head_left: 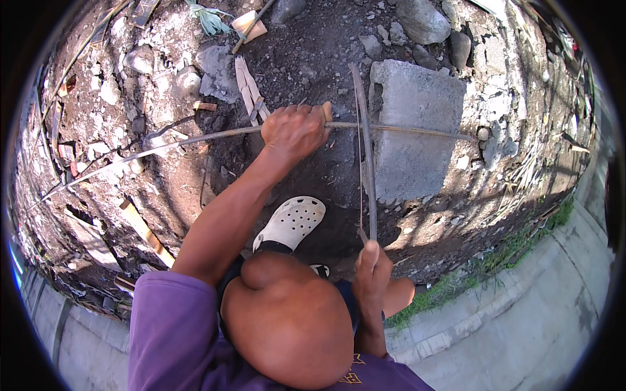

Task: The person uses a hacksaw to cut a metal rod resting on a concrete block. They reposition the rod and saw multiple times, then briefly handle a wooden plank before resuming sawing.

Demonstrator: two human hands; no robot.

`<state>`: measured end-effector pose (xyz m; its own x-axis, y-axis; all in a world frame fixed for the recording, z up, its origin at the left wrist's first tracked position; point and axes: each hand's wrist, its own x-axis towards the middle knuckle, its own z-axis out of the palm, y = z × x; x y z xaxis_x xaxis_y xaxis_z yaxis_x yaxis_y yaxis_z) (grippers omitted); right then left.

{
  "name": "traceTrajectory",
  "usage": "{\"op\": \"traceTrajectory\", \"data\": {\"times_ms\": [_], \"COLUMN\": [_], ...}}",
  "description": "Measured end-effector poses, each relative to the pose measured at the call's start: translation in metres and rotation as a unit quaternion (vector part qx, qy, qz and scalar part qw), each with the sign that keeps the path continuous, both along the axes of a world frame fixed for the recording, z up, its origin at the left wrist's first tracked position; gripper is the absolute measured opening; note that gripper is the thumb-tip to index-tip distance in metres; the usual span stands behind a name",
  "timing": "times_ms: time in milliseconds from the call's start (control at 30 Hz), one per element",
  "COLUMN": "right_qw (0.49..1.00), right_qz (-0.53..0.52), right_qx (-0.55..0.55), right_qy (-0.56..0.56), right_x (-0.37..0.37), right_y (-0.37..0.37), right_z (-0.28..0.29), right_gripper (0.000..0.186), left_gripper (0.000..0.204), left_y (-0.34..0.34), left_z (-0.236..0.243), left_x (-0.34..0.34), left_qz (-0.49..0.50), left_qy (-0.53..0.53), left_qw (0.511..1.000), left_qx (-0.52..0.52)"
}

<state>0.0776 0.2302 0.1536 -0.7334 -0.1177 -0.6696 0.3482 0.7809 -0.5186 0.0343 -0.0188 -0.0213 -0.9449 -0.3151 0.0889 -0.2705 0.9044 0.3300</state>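
My left hand (297, 132) is wrapped round a long, thin metal rod (417, 130), probably a steel bar, that runs across the view from the lower left to the right. The rod's right part lies over a grey concrete block (420, 163). In my right hand (373, 270) is a hacksaw (371, 176), gripped at its near end and pointing away from me. Its thin blade crosses the rod between my left hand and the block. Whether the teeth have cut into the rod is too small to tell.
My white perforated clog (297, 218) is on the dirt below the rod. Split wood pieces (248, 88) lie just beyond my left hand. Rocks (422, 21) and rubble cover the far ground. A concrete curb (476, 316) with grass (508, 257) runs along the lower right.
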Motion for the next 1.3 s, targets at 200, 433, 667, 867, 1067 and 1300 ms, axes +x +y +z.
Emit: {"op": "traceTrajectory", "data": {"times_ms": [200,433,667,867,1067,1300], "right_qw": [0.99,0.998,0.976,1.0,0.974,0.999], "right_qz": [0.009,-0.029,0.074,-0.011,0.073,-0.005], "right_qx": [-0.081,-0.059,-0.092,-0.027,-0.116,-0.038], "right_qy": [0.112,0.02,0.184,0.002,0.181,0.037], "right_x": [-0.029,0.035,-0.065,0.041,-0.063,0.039], "right_y": [-0.029,0.02,-0.057,0.02,-0.071,0.027], "right_z": [-0.075,0.033,-0.084,0.039,-0.053,0.003], "right_gripper": [0.058,0.05,0.059,0.051,0.058,0.052], "left_gripper": [0.025,0.024,0.028,0.024,0.025,0.025], "left_y": [-0.005,0.0,-0.004,-0.001,0.001,-0.002], "left_z": [0.006,0.0,0.008,0.002,0.004,0.005], "left_x": [-0.004,0.001,-0.002,-0.002,-0.003,-0.004], "left_qz": [-0.014,-0.001,-0.014,-0.001,0.008,0.013], "left_qy": [-0.003,-0.009,-0.007,0.02,0.052,-0.025], "left_qw": [1.0,1.0,1.0,0.999,0.998,1.0], "left_qx": [-0.001,0.0,0.011,-0.033,-0.035,-0.003]}}
